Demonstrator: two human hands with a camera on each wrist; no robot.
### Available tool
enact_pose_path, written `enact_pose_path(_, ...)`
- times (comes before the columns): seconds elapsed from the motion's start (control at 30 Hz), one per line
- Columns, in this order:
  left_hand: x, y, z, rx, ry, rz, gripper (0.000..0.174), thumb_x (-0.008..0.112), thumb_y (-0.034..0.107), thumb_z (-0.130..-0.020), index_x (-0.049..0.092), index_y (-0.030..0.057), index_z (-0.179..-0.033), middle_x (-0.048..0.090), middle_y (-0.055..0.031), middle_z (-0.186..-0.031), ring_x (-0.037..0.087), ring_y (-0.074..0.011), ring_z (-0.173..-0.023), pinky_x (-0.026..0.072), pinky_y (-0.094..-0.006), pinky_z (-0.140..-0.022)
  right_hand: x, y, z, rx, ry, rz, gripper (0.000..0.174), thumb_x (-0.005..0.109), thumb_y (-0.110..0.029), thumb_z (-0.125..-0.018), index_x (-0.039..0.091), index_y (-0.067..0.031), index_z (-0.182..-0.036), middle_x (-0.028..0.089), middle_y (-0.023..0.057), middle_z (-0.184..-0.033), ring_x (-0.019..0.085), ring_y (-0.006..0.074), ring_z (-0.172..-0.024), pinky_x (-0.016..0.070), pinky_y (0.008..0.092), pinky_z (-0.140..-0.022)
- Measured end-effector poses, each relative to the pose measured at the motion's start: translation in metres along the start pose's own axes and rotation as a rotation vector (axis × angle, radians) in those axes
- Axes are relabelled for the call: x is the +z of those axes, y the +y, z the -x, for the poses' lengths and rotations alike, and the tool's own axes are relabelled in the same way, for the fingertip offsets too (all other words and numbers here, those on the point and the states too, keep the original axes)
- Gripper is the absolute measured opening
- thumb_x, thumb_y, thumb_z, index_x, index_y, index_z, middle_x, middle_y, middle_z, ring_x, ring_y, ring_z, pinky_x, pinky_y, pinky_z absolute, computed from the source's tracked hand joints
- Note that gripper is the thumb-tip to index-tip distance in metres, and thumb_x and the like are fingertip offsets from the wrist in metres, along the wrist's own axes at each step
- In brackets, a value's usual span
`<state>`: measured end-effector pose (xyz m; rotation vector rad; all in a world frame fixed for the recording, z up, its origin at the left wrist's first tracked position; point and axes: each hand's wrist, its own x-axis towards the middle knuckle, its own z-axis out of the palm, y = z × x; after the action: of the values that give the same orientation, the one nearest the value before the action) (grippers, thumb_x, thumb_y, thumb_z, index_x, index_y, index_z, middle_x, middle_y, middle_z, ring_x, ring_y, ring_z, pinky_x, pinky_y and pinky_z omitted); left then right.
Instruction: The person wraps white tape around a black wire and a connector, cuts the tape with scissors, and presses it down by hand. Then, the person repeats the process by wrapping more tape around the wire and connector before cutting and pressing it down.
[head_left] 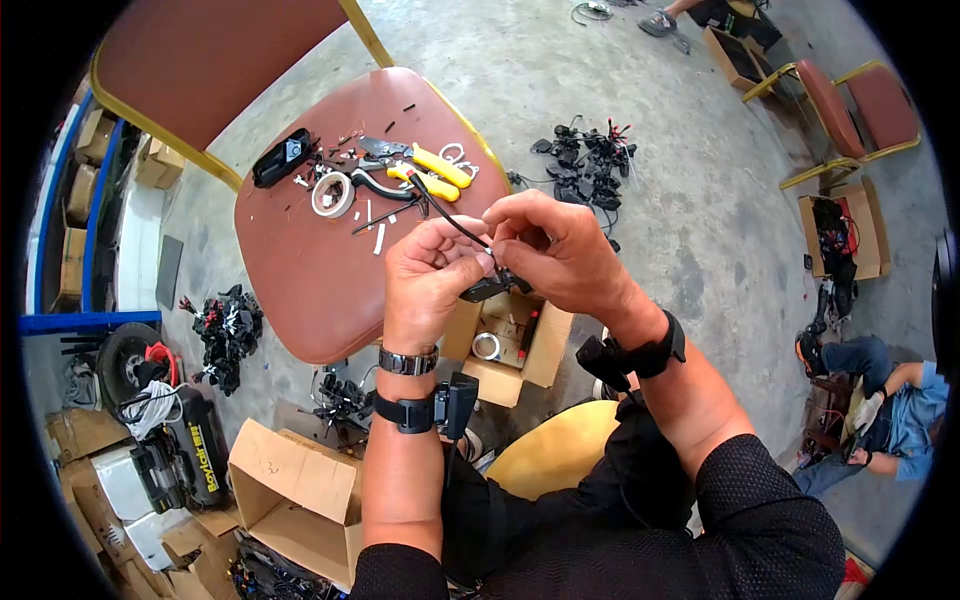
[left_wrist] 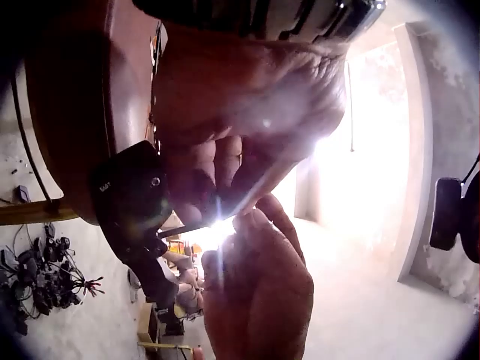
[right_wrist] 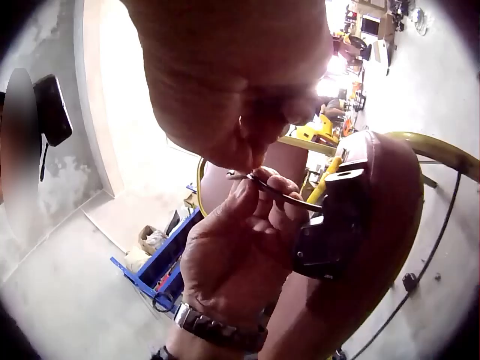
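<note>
My left hand [head_left: 432,275] and right hand [head_left: 565,255] meet over the front of the chair seat. A thin black cable [head_left: 447,215] runs between them, pinched by thumb and finger of the left hand. The right hand's fingertips pinch it right beside the left thumb. In the right wrist view the cable [right_wrist: 281,196] crosses the left fingers toward a black boxy device [right_wrist: 326,240]. Below the fingers in the head view, a black part [head_left: 484,291] hangs. The right fingertips' exact grip is partly hidden by the hand.
On the red chair seat [head_left: 300,270] lie yellow-handled wire strippers [head_left: 440,165], black-handled pliers [head_left: 380,185], a tape roll [head_left: 332,194], a black case [head_left: 283,158] and scraps. An open carton [head_left: 545,345] stands below the hands. Black cabled parts [head_left: 585,170] are heaped on the floor. Another person [head_left: 900,410] sits at right.
</note>
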<state>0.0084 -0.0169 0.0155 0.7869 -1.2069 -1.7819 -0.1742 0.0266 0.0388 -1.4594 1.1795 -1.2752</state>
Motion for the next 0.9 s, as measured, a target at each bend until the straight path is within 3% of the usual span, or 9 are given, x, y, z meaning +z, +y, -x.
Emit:
enact_pose_path(0.1,0.002,0.001,0.000,0.015,0.020,-0.025,0.028,0.068,-0.012,-0.083,0.066,-0.0018,-0.109,0.070,-0.0051,-0.096,0.066,-0.0084,-0.082,0.0556,-0.0228,-0.075,0.001,0.005,-0.002,0.033,0.027,-0.017,0.017,0.065,0.001,-0.087,0.064,0.0003,-0.104,0.066,0.0028,-0.081,0.059,0.0037,-0.075,0.0495,0.0233,-0.063)
enact_pose_path(0.3,0.015,0.002,0.000,0.120,0.103,-0.035,0.025,0.067,-0.011,-0.083,0.066,-0.0027,-0.107,0.069,-0.0031,-0.093,0.065,-0.0077,-0.081,0.0540,-0.0218,-0.072,0.002,0.017,-0.008,0.224,0.014,-0.393,0.016,0.066,0.001,-0.086,0.065,0.0006,-0.102,0.067,0.0022,-0.085,0.060,0.0057,-0.075,0.0495,0.0213,-0.066)
enact_pose_path(0.53,0.016,-0.002,0.001,0.203,0.164,-0.247,0.022,0.065,-0.011,-0.084,0.067,-0.0043,-0.104,0.068,-0.0026,-0.090,0.062,-0.0062,-0.081,0.0513,-0.0212,-0.070,0.003,0.018,-0.005,0.535,0.004,-0.708,0.019,0.065,-0.004,-0.088,0.064,-0.0026,-0.108,0.066,0.0018,-0.089,0.054,0.0039,-0.066,0.0414,0.0194,-0.054)
enact_pose_path(0.63,0.010,-0.003,-0.003,0.116,0.187,-0.084,0.021,0.065,-0.012,-0.083,0.066,-0.0046,-0.103,0.068,-0.0046,-0.088,0.065,-0.0082,-0.078,0.0537,-0.0218,-0.069,0.007,0.019,-0.007,0.372,0.046,-0.541,0.026,0.066,-0.003,-0.090,0.062,-0.0043,-0.116,0.062,-0.0026,-0.087,0.056,0.0030,-0.071,0.0466,0.0198,-0.063)
enact_pose_path(0.67,0.007,-0.002,-0.004,0.097,0.184,-0.028,0.022,0.065,-0.013,-0.083,0.066,-0.0046,-0.103,0.069,-0.0055,-0.088,0.066,-0.0091,-0.077,0.0549,-0.0222,-0.068,0.011,0.020,-0.007,0.172,0.090,-0.430,0.031,0.066,0.002,-0.089,0.059,-0.0026,-0.118,0.061,-0.0017,-0.092,0.056,0.0030,-0.075,0.0476,0.0201,-0.066)
enact_pose_path(0.77,-0.001,0.000,-0.006,0.045,0.174,0.091,0.022,0.066,-0.012,-0.083,0.065,-0.0045,-0.104,0.070,-0.0087,-0.089,0.069,-0.0130,-0.076,0.0590,-0.0243,-0.066,0.002,0.009,-0.005,-0.006,0.074,-0.015,0.034,0.066,0.007,-0.086,0.060,-0.0030,-0.118,0.061,-0.0014,-0.093,0.057,0.0033,-0.077,0.0479,0.0209,-0.067)
enact_pose_path(0.9,-0.005,-0.002,-0.006,0.008,0.156,0.102,0.027,0.064,-0.011,-0.084,0.063,-0.0049,-0.111,0.070,-0.0103,-0.090,0.069,-0.0157,-0.076,0.0594,-0.0257,-0.066,0.006,0.012,-0.008,-0.234,0.059,0.142,0.031,0.068,0.005,-0.082,0.063,-0.0039,-0.112,0.065,0.0087,-0.093,0.065,0.0156,-0.076,0.0540,0.0293,-0.067)
